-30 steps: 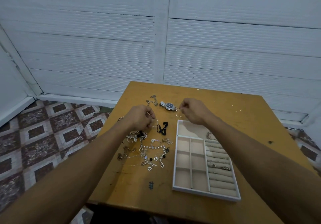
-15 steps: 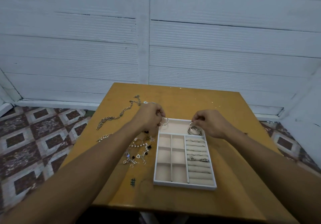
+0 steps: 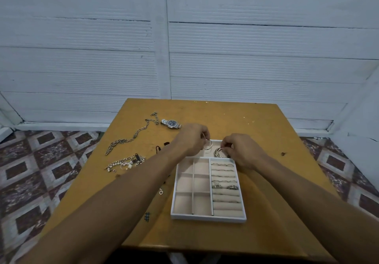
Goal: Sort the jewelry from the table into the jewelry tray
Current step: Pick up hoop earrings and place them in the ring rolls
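Observation:
The white jewelry tray (image 3: 207, 217) lies on the yellow table (image 3: 266, 212), with beige compartments on its left and ring rolls holding several rings on its right. My left hand (image 3: 191, 138) pinches a thin hoop bangle (image 3: 208, 145) over the tray's far compartment. My right hand (image 3: 240, 149) rests its fingertips on a bunch of silver bangles (image 3: 219, 152) lying in that same compartment. Whether it grips one I cannot see. A silver watch (image 3: 171, 123), a long chain (image 3: 131, 135) and a pearl bracelet heap (image 3: 126, 162) lie on the table to the left.
A small heart charm (image 3: 161, 192) sits just left of the tray, partly under my left forearm. A black cord piece (image 3: 159, 148) lies beside my left wrist. White panelled walls stand behind the table, and patterned floor tiles show at both sides.
Both hands have drawn closer together over the tray's far compartment. The left hand has carried its hoop from the tray's edge to above the compartment. The view has shifted slightly.

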Tool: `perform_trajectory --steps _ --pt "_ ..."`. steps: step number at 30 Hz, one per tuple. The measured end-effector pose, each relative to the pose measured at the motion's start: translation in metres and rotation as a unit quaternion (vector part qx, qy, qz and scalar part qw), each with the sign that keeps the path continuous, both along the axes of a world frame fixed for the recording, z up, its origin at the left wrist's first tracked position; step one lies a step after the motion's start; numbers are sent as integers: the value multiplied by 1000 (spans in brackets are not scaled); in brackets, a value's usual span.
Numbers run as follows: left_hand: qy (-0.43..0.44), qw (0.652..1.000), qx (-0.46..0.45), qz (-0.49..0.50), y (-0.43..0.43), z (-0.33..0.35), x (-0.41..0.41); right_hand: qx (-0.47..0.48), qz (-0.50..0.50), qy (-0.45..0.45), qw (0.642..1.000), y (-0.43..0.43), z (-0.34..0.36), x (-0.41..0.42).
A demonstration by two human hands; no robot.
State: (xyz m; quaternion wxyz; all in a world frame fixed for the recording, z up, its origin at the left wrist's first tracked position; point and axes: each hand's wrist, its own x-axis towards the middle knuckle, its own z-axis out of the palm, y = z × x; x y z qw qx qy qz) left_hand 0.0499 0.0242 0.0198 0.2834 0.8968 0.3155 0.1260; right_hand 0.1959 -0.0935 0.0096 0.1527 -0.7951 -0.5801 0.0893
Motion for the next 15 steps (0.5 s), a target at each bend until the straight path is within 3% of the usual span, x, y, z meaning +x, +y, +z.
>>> perform_trajectory --steps 15 --pt "7 1000 -6 -4 -19 -16 40 56 -23 31 998 -23 0 21"
